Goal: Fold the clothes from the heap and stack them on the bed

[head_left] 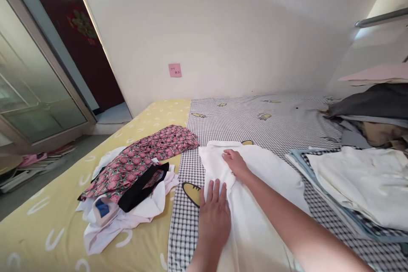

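Note:
A white garment, seemingly a shirt (270,174), lies spread on the checked half of the bed cover, with creases down its left part. My left hand (215,216) rests on its left edge, palm down and fingers stretched out. Farther up, near the garment's top edge, my right hand (236,163) lies on the cloth with its fingers extended to the left. My right forearm crosses over the garment and hides part of it.
To the left, a loose pile holds a pink floral garment (134,161), a black strip of cloth (143,187) and white clothes (127,216). On the right sit folded clothes (360,178) and a darker stack (376,104). A wall (223,42) borders the bed's far side.

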Demonstrator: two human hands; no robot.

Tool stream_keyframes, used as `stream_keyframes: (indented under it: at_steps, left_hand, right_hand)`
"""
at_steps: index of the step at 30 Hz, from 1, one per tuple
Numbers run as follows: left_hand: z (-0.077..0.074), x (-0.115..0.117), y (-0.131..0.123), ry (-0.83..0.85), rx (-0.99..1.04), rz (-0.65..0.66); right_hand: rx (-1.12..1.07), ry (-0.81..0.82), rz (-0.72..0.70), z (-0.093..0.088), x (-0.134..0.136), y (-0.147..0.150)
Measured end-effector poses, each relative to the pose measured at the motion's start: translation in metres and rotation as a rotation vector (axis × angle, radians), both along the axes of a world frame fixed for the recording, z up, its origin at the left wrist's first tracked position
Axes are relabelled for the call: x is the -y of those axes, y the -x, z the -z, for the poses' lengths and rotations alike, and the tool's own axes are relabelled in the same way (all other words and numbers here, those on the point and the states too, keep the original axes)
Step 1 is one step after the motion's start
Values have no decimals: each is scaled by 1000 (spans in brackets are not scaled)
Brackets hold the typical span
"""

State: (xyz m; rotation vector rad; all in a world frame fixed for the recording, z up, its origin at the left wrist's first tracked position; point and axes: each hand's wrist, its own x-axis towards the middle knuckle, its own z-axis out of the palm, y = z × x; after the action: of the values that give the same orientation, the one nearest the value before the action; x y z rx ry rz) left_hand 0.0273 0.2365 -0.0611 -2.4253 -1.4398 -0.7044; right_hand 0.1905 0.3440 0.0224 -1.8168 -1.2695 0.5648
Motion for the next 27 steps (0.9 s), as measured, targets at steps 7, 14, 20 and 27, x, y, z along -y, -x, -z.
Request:
stream_keyframes:
  at_steps: [7,14,20,27]
  left_hand:
    - [-8,5,-3,-13,70,-103]
    - [-2,4,-1,-11,73,-113]
    - [0,2,-1,-2,58,-115]
    - [-2,1,0,-38,39,-122]
  right_hand:
    - [184,64,-98,-9,-40,2]
    - [329,-1,153,2,-2,-16]
    - [367,89,157,10,9,-28]
    - [517,-224,79,-20,19,-2]
